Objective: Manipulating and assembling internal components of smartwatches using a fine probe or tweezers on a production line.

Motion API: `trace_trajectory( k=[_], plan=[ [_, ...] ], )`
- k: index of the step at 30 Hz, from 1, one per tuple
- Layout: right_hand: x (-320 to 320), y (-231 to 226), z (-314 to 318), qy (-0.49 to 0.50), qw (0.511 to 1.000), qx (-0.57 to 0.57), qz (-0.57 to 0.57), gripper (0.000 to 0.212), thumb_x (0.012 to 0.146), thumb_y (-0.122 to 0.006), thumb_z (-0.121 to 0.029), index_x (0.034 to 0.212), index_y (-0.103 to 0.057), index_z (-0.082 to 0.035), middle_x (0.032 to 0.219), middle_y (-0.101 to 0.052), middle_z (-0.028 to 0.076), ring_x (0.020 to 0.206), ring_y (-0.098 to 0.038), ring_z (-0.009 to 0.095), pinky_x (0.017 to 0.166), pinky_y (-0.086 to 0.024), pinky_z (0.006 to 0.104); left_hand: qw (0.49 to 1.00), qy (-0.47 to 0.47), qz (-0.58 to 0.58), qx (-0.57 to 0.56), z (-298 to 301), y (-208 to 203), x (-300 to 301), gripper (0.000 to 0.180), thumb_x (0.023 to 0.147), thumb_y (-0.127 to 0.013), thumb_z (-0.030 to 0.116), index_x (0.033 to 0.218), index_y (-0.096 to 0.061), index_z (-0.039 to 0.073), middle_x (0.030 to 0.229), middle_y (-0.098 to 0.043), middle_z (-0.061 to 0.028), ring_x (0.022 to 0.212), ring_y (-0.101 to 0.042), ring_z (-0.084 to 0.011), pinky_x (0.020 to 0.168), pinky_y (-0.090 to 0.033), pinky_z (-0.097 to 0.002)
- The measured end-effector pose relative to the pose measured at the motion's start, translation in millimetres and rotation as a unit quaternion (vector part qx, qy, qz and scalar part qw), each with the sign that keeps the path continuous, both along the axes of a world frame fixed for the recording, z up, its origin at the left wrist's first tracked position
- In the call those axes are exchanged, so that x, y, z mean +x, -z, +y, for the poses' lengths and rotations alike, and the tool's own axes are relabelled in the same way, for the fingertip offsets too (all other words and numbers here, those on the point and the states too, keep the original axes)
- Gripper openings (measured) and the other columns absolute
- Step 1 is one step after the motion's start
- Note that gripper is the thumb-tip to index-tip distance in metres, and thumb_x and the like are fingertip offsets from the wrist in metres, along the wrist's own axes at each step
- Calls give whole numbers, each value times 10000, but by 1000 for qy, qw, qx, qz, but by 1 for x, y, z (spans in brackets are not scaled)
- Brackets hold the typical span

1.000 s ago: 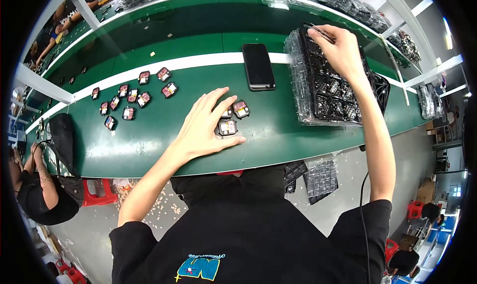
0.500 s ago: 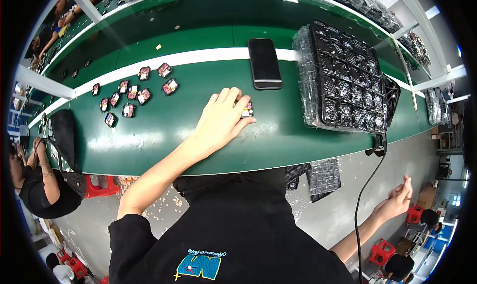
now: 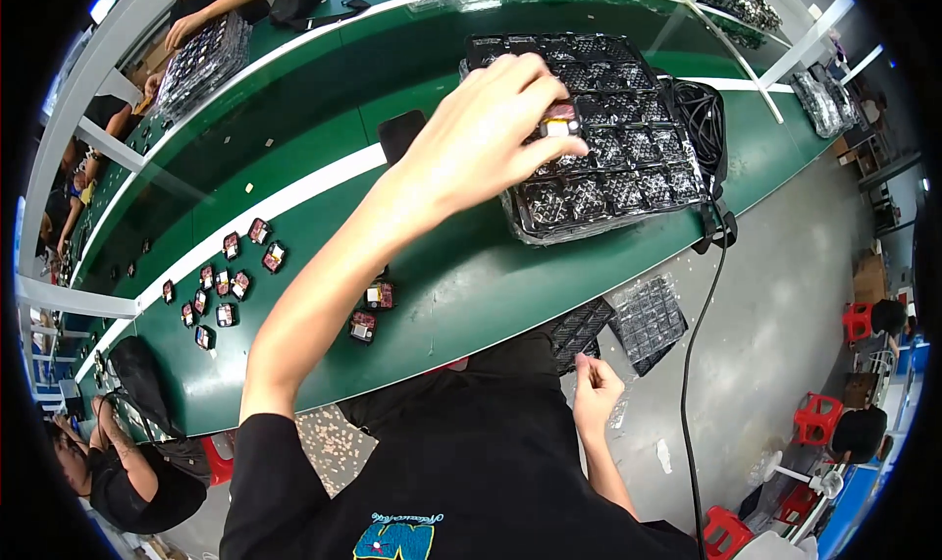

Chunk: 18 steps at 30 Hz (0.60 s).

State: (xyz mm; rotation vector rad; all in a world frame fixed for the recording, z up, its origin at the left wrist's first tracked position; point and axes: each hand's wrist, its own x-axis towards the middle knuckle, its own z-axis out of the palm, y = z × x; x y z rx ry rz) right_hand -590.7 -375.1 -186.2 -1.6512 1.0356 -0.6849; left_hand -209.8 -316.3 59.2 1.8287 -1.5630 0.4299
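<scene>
Over the tray (image 3: 653, 182), toward the right end of the counter (image 3: 461, 310), here's the left hand (image 3: 498, 124), swung across from the loose parts (image 3: 363, 327) it was covering half a second ago! It pinches one part (image 3: 561, 122) between thumb and fingers, so that piece is away from the others now; whether it touches a pocket, I can't tell. And the right hand (image 3: 596, 393) has come in from far right, partly curled, off the front edge; its grip, can't tell.
</scene>
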Motion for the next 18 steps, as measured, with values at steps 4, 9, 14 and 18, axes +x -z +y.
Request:
trace_trajectory(
  k=[4, 9, 14, 18],
  plan=[
    [35, -38, -3, -58, 994, -82, -31, 125, 1011, -819, -41, 958, -782, 66, 737, -559, -60, 638, -414, -3, 547, -306, 231, 995, -34, -14, 92, -71, 16, 27, 550, 939, -820, 540, 1086, -752, 15, 1107, -695, -148, 1079, -684, -345, 942, -566, -473],
    [55, -62, 5, -83, 990, -97, -67, 97, 999, -821, -21, 967, -787, 64, 722, -545, -49, 621, -424, 3, 531, -303, 233, 996, -87, -11, 20, -43, 15, 27, 643, 974, -761, 608, 1258, -764, 31, 1247, -714, -158, 1208, -673, -352, 1054, -543, -462],
    [99, -103, 33, -215, 962, -112, -122, 46, 964, -829, 10, 991, -804, 37, 711, -586, 19, 577, -519, 52, 526, -391, 240, 989, -119, 79, 37, 111, 10, 4, 402, 955, -846, 311, 1235, -756, 38, 1190, -721, -117, 1145, -693, -324, 993, -558, -424],
    [165, -125, 57, -358, 912, -152, -133, 180, 964, -845, -88, 1103, -798, 17, 726, -596, 69, 553, -553, 146, 531, -458, 305, 940, -240, 171, 170, 219, 53, -54, 486, 877, -911, 394, 1188, -745, 59, 1187, -705, -112, 1126, -711, -321, 990, -571, -434]
  ],
)
